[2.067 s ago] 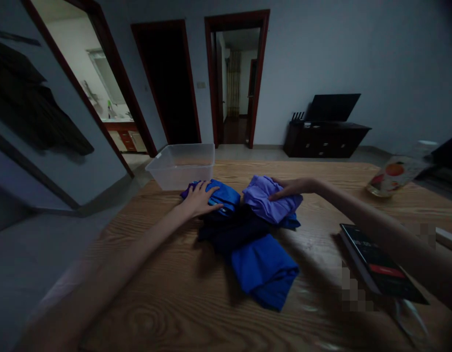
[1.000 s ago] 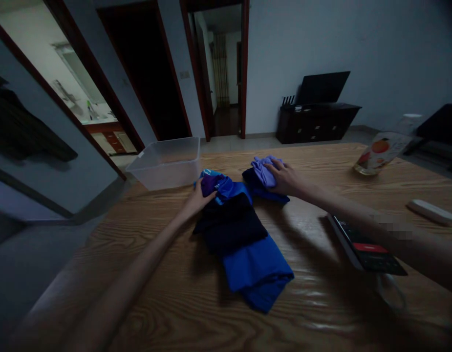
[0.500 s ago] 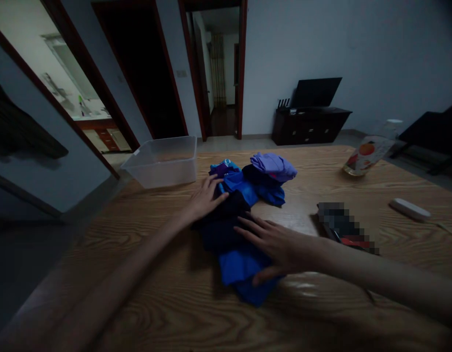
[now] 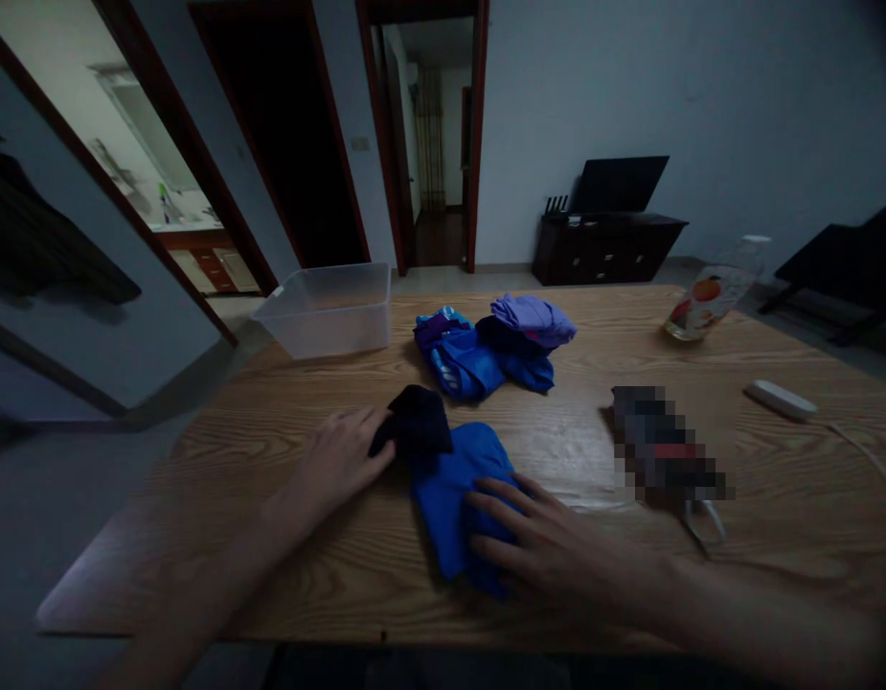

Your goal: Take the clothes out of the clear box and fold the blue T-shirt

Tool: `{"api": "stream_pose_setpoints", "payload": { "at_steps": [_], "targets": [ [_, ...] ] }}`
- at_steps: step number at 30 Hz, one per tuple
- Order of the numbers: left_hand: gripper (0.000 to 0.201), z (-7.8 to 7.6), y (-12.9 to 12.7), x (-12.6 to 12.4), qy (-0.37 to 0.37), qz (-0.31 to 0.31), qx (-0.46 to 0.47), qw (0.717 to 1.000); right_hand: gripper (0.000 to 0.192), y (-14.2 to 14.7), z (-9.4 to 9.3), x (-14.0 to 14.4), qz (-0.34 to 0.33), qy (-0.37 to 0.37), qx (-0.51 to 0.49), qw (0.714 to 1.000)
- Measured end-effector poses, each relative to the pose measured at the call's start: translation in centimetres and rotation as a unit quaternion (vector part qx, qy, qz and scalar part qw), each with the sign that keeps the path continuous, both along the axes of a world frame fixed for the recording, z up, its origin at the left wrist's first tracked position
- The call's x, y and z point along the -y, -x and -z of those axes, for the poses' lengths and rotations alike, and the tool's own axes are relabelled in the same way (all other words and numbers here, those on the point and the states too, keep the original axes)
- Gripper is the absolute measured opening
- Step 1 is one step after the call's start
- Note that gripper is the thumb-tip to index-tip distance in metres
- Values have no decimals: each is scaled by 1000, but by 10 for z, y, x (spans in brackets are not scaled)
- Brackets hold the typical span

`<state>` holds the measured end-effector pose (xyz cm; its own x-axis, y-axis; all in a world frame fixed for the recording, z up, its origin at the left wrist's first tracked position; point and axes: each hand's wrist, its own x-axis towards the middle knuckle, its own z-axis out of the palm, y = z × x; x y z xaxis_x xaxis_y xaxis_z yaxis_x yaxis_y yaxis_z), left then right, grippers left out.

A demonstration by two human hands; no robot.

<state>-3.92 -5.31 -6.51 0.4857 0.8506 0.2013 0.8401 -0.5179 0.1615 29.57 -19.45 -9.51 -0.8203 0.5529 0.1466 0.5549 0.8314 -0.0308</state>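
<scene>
A bright blue garment [image 4: 453, 498] with a black part [image 4: 418, 422] folded over its far left lies crumpled on the wooden table [image 4: 270, 594]. My left hand [image 4: 342, 455] has its thumb and fingers closed around the left edge of the black part. Spread over the blue cloth on the near right is my right hand [image 4: 533, 537], palm down, its fingers apart and resting on the fabric. Farther back sits a pile of blue clothes [image 4: 471, 364], and a folded purple garment [image 4: 533, 319] tops its right side.
A clear plastic bin [image 4: 328, 311] stands at the table's back left. To the right are a blurred-out dark object [image 4: 665, 446], a white oblong device [image 4: 780, 398] with a cable, and a tilted-looking clear bottle [image 4: 712, 297] with liquid.
The blue and black garment has come nearer to me, apart from the pile behind it. Both hands have drawn back, and my left hand has closed on the black part.
</scene>
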Motion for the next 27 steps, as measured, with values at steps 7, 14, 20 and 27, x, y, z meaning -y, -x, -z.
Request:
{"api": "stream_pose_setpoints", "payload": {
  "at_steps": [7,14,20,27],
  "targets": [
    [73,17,66,-4,-8,-95,-26,995,44,-9,3,-6,115,22,-29,993],
    [81,38,29,30,58,21,97,993,44,-5,-17,-9,144,233,-262,925],
    [81,27,-23,66,219,216,116,944,22,-4,1,3,186,399,-488,753],
    [25,37,-39,90,168,231,151,946,36,-12,-9,33,162,364,-427,812]
  ]
}}
